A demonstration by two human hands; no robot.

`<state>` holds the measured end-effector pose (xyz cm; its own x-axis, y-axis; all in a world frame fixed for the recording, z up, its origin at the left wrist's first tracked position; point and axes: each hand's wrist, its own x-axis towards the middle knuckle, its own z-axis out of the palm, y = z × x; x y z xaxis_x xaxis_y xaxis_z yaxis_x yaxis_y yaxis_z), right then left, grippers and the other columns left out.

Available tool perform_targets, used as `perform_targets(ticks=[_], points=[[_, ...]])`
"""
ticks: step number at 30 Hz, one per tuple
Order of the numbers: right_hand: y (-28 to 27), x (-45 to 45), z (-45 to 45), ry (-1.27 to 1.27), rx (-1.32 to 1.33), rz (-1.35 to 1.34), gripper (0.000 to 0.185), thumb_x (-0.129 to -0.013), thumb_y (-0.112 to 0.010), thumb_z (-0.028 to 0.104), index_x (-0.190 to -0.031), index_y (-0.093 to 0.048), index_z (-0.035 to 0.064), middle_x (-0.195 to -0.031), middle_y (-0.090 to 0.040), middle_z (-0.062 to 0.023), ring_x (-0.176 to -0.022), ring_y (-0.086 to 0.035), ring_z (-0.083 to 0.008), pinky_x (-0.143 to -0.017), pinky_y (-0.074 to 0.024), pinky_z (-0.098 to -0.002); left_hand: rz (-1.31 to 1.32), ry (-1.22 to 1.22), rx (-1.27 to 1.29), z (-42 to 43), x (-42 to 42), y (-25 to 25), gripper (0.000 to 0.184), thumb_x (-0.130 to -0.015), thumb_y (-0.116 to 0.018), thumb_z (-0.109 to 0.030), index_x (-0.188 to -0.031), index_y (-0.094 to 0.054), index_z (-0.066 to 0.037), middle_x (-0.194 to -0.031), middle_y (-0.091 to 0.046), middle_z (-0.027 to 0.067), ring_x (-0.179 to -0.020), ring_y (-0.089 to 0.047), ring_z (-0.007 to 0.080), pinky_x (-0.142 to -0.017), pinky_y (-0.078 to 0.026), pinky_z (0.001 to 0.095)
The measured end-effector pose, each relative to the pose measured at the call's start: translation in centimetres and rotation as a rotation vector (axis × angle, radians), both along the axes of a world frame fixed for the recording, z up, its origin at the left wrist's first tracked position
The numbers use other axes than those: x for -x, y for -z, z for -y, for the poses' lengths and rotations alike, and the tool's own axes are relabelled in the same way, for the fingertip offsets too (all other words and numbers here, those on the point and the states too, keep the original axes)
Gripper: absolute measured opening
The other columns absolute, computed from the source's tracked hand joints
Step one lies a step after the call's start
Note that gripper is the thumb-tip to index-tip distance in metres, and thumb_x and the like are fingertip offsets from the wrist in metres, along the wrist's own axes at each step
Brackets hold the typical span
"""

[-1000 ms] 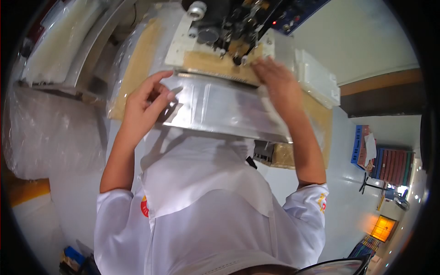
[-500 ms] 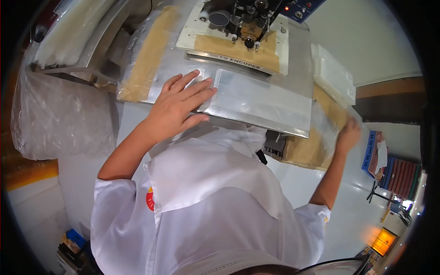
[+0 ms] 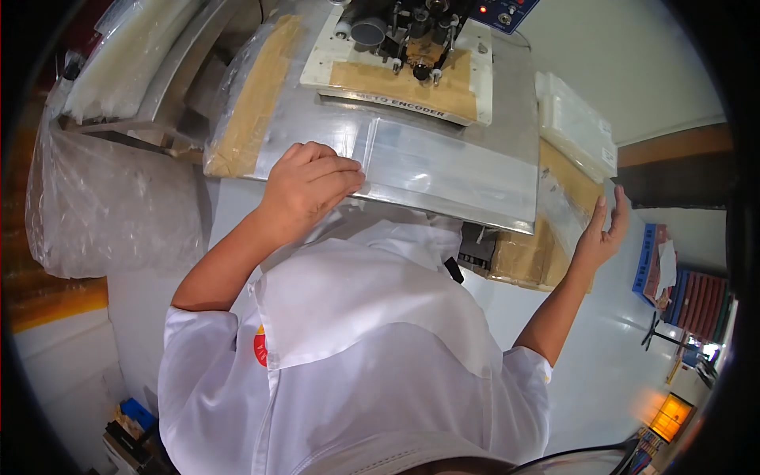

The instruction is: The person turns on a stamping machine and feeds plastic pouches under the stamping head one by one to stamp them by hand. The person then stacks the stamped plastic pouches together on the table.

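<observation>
My left hand (image 3: 313, 186) is at the front edge of the metal work plate (image 3: 309, 111), its fingers bent and pressed together at the near left corner of a clear plastic bag (image 3: 451, 170). The bag lies flat on the plate, below a machine labelled "METO ENCODER" (image 3: 404, 106). Out to the right, my right hand (image 3: 599, 235) is raised with thumb and fingers apart, holding nothing. Beside it lies a loose clear plastic piece (image 3: 564, 210) on brown cardboard (image 3: 526, 253).
A stack of clear plastic bags (image 3: 576, 127) sits at the right. More plastic (image 3: 131, 67) lies on a metal stand at the left, and a large plastic bag (image 3: 111, 202) hangs there. Binders (image 3: 697, 301) stand at far right. A blue control box (image 3: 505, 12) is behind the machine.
My left hand has gone from spread flat to bent, with its fingers drawn together. My right hand has opened and turned upward. The loose plastic beside it has shifted.
</observation>
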<state>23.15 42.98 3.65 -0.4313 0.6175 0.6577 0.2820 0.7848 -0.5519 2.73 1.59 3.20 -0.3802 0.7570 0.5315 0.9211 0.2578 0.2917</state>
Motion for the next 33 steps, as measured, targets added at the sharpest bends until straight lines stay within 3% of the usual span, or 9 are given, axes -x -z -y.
perform_targets(ticks=[4, 7, 10, 14, 17, 20, 23, 29, 33], points=[[-3.6, 3.9, 10.3, -0.704, 0.064, -0.038, 0.041, -0.087, -0.075, 0.014, -0.127, -0.066, 0.0091, -0.126, -0.066, -0.0123, -0.119, -0.062, -0.0285, -0.103, -0.046, -0.0387, -0.084, 0.06, -0.059, -0.8, 0.4, -1.4, 0.027, -0.072, -0.082, -0.01, -0.098, -0.074, -0.012, -0.107, -0.073, 0.0, -0.093, -0.062, 0.0211, -0.078, -0.047, 0.0327], [-5.7, 8.3, 16.2, -0.828, -0.397, 0.333, 0.031, -0.082, -0.074, 0.011, -0.112, -0.07, 0.0104, -0.113, -0.07, -0.0094, -0.101, -0.067, -0.0297, -0.089, -0.0528, -0.0392, -0.121, 0.114, -0.094, -1.7, 0.4, -3.4, 0.028, -0.075, -0.08, -0.007, -0.102, -0.074, -0.01, -0.107, -0.073, 0.0024, -0.092, -0.063, 0.0212, -0.079, -0.048, 0.0332], [-5.0, 10.0, 16.5, -0.84, -0.347, 0.315, 0.023, -0.08, -0.073, 0.009, -0.103, -0.072, 0.0115, -0.099, -0.073, -0.0059, -0.085, -0.068, -0.0274, -0.076, -0.0548, -0.0381, 0.051, -0.059, -0.263, -2.4, 0.9, -6.4, 0.029, -0.079, -0.077, -0.004, -0.107, -0.074, -0.007, -0.105, -0.074, 0.0042, -0.091, -0.064, 0.0215, -0.081, -0.049, 0.0333], [-7.4, 10.8, 17.6, -0.841, -0.359, 0.233, 0.021, -0.08, -0.072, 0.005, -0.099, -0.073, 0.0128, -0.089, -0.073, -0.0041, -0.077, -0.068, -0.0253, -0.07, -0.0549, -0.0356, 0.328, 0.229, -0.068, 0.9, 4.6, -7.7, 0.032, -0.084, -0.074, -0.004, -0.116, -0.071, -0.004, -0.108, -0.071, 0.0109, -0.102, -0.066, 0.0219, -0.089, -0.049, 0.0316], [-9.3, 11.0, 17.6, -0.808, -0.321, 0.213, 0.015, -0.086, -0.07, 0.004, -0.099, -0.073, 0.0093, -0.093, -0.074, -0.0064, -0.077, -0.07, -0.0224, -0.069, -0.0552, -0.0341, 0.463, 0.134, -0.161, 1.2, 4.1, -8.9, 0.047, -0.084, -0.075, -0.011, -0.129, -0.063, -0.003, -0.117, -0.068, 0.0121, -0.11, -0.063, 0.0208, -0.092, -0.048, 0.0326], [-9.8, 10.5, 16.6, -0.833, -0.019, -0.209, 0.015, -0.094, -0.065, 0.002, -0.109, -0.067, 0.0044, -0.106, -0.074, -0.0126, -0.088, -0.073, -0.0233, -0.074, -0.059, -0.0343, 0.583, 0.302, -0.694, 0.0, 4.7, -9.0, 0.064, -0.084, -0.075, -0.018, -0.142, -0.052, -0.003, -0.127, -0.064, 0.0121, -0.116, -0.06, 0.0208, -0.095, -0.048, 0.0343], [-12.1, 10.4, 17.8, -0.942, 0.513, -0.67, 0.021, -0.099, -0.057, 0.001, -0.12, -0.056, 0.0011, -0.119, -0.068, -0.02, -0.099, -0.072, -0.0299, -0.081, -0.0626, -0.0386, 0.958, 0.307, -0.626, -1.9, 3.3, -8.1, 0.08, -0.083, -0.075, -0.024, -0.151, -0.039, -0.002, -0.135, -0.059, 0.0125, -0.122, -0.058, 0.0239, -0.098, -0.048, 0.0362], [-9.0, 10.0, 17.0, -0.789, 0.89, -0.754, 0.027, -0.1, -0.055, 0.002, -0.126, -0.049, 0.0026, -0.134, -0.059, -0.0228, -0.12, -0.063, -0.0351, -0.092, -0.0599, -0.0431, 1.328, 0.192, -0.332, -3.3, 1.4, -4.7, 0.029, -0.094, -0.068, -0.012, -0.121, -0.066, -0.001, -0.104, -0.071, 0.007, -0.096, -0.066, 0.0167, -0.081, -0.053, 0.032], [-6.2, 6.3, 12.7, -0.375, 0.615, -0.789, 0.036, -0.098, -0.062, 0.008, -0.131, -0.048, 0.0029, -0.143, -0.051, -0.0185, -0.134, -0.05, -0.0306, -0.105, -0.0479, -0.0427, 0.877, 0.069, -0.361, -2.3, 2.0, -5.8, 0.013, -0.09, -0.072, -0.01, -0.102, -0.074, -0.003, -0.084, -0.069, 0.0006, -0.076, -0.063, 0.0125, -0.064, -0.048, 0.0288]])
